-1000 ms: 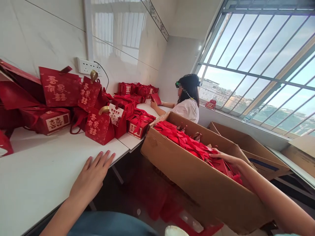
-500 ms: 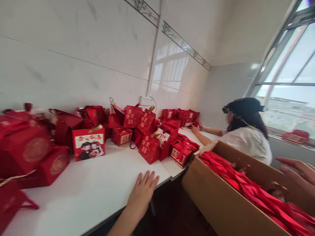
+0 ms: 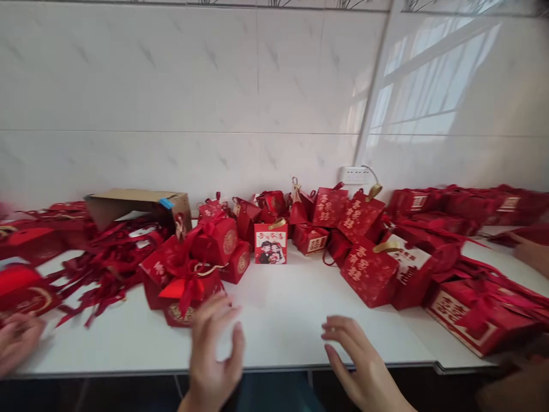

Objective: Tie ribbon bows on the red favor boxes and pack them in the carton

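My left hand (image 3: pixel 214 349) hovers at the table's front edge with its fingers apart, slightly blurred and holding nothing. Just beyond it stands a red gift box (image 3: pixel 180 300) with a ribbon bow; whether the fingertips touch it I cannot tell. To the right, my right hand (image 3: pixel 358 357) is over the same edge, fingers spread and nothing in them. Between and behind the hands, a small gift box with a cartoon couple (image 3: pixel 271 245) stands upright. Nearest my right hand is a red patterned gift box (image 3: pixel 371 274) with a gold ribbon handle.
A pile of dark red ribbons (image 3: pixel 111 260) lies before an open cardboard box (image 3: pixel 141 200) at left. Another person's hand (image 3: pixel 19 343) is at the far left edge. More red boxes (image 3: pixel 484 206) line the wall at right, below a power strip (image 3: pixel 355 174).
My view has swung left, away from the large cardboard box and the co-worker by the window. My left hand has lifted off the table; my right hand has come from over the box to the table.
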`<move>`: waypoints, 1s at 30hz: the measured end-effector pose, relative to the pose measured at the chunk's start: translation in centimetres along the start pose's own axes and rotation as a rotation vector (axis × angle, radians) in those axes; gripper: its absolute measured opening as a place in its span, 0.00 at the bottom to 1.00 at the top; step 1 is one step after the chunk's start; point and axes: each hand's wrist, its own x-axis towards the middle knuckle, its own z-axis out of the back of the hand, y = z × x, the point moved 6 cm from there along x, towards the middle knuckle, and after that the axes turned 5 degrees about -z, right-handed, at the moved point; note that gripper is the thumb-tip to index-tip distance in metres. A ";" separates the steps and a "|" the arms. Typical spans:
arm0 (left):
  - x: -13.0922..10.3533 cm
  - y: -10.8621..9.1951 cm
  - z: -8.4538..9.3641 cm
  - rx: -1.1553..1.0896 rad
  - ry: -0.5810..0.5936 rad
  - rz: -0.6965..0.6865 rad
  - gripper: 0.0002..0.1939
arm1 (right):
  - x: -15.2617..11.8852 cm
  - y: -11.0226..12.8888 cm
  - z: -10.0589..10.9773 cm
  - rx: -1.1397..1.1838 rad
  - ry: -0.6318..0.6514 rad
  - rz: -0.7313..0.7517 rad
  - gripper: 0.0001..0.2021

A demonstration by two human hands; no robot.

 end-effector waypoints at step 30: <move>-5.1 5.8 8.4 0.386 -0.358 0.691 0.48 | -0.3 -4.8 -4.8 -0.156 0.036 -0.221 0.20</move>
